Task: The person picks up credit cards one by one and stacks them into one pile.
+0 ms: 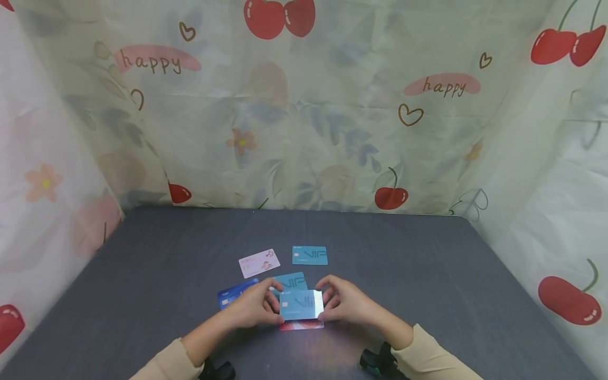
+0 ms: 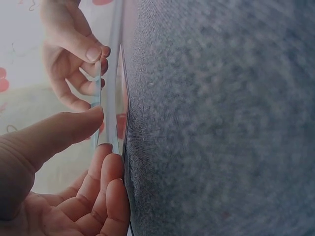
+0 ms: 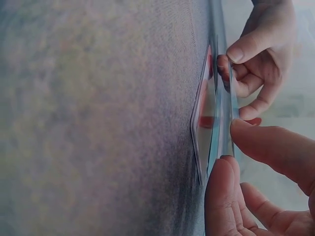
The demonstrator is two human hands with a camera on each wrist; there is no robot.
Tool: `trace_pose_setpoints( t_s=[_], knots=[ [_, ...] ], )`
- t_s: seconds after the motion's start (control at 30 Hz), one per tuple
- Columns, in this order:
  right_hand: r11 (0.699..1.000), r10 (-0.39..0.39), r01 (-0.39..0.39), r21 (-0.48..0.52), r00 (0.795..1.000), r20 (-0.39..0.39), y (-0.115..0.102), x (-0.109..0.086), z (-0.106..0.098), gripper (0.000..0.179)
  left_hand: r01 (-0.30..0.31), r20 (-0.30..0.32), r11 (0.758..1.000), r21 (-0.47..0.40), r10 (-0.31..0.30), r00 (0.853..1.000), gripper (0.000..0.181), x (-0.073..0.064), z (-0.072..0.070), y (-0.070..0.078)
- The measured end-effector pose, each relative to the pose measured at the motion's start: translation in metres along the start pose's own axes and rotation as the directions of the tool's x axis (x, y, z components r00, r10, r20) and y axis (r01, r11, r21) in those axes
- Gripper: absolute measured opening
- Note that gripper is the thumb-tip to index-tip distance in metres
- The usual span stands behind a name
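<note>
A light blue VIP card is held by its two short ends, raised above the table. My left hand pinches its left end between thumb and fingers. At its right end my right hand pinches in the same way; a bright glare lies on that side. From the side, the right wrist view shows the held card as a thin edge, with red-and-white cards lying below it. Another blue VIP card shows just behind the held one. Beside my left hand, a dark blue card is partly covered.
Farther back on the dark grey table lie a pale pink card and a separate blue VIP card. A patterned curtain with cherries and the word "happy" hangs behind the table and along both sides.
</note>
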State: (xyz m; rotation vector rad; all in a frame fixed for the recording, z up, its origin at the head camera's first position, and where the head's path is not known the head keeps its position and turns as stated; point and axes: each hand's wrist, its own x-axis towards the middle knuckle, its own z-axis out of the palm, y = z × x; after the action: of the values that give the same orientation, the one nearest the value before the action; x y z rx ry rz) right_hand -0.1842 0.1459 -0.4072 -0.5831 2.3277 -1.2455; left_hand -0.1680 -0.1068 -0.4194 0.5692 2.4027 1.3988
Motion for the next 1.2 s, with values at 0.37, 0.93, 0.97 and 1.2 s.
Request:
trace_pose_setpoints(
  t_s=[0.37, 0.93, 0.97, 1.2],
  knots=[
    [1.0, 0.019, -0.019, -0.024, 1.0, -0.001, 0.0019, 0.0, 0.0028, 0.052, 0.014, 0.009, 0.999, 0.039, -0.014, 1.0, 0.054, -0.0009, 0.002, 0.0019],
    [0.999, 0.022, -0.022, -0.047, 1.0, 0.0, 0.0041, -0.0005, 0.0053, 0.052, 0.004, 0.005, 0.994, 0.109, -0.005, 1.0, 0.053, -0.0023, 0.0063, 0.0079],
    [0.998, 0.022, -0.022, -0.051, 1.0, 0.0, 0.0045, -0.0006, 0.0053, 0.052, 0.004, 0.006, 0.993, 0.115, -0.004, 1.0, 0.053, -0.0022, 0.0065, 0.008],
    [0.999, 0.011, -0.011, -0.053, 1.0, 0.006, 0.0055, -0.0006, 0.0068, 0.052, 0.016, 0.01, 0.988, 0.152, -0.018, 1.0, 0.053, -0.0021, 0.0076, 0.0078]
  ],
)
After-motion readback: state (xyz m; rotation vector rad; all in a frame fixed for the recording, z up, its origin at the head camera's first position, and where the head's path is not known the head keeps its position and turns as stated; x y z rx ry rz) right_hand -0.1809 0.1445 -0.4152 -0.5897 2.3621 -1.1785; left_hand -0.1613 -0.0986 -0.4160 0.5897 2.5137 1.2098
